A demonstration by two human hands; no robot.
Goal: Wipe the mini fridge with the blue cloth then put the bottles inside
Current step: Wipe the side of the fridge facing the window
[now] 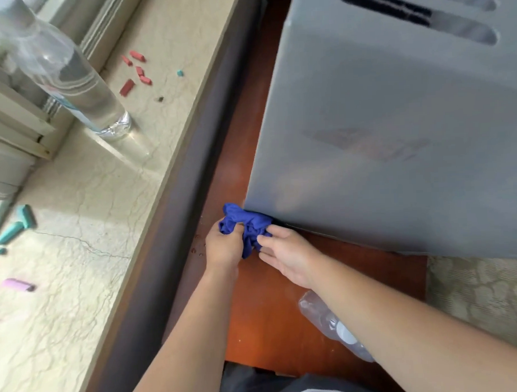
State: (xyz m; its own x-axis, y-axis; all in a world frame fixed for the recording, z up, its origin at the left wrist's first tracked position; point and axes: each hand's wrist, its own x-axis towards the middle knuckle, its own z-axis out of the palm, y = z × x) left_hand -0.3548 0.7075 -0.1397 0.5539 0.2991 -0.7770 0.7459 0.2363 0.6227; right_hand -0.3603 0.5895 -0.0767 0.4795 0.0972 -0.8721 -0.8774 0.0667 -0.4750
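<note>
Grey mini fridge on the counter, bottle upright on the sill. At the fridge's lower corner, left hand gripping, right hand straight-fingered touching, the bunched blue cloth. Better flattened, then swept in overlapping strokes.

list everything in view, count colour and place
fridge: 1, grey, on table, right
cloth: 1, blue, bunched at fridge's lower corner
upright bottle: 1, clear, on sill
lying bottle: 1, clear, on table under right forearm
red bits: 5, sill by upright bottle
teal bits: 4, sill, mostly far left
purple bit: at least 1, sill near left
table: 1, reddish-brown, under fridge
sill: 1, beige, left
left hand: grips cloth
right hand: fingers touch cloth
</note>
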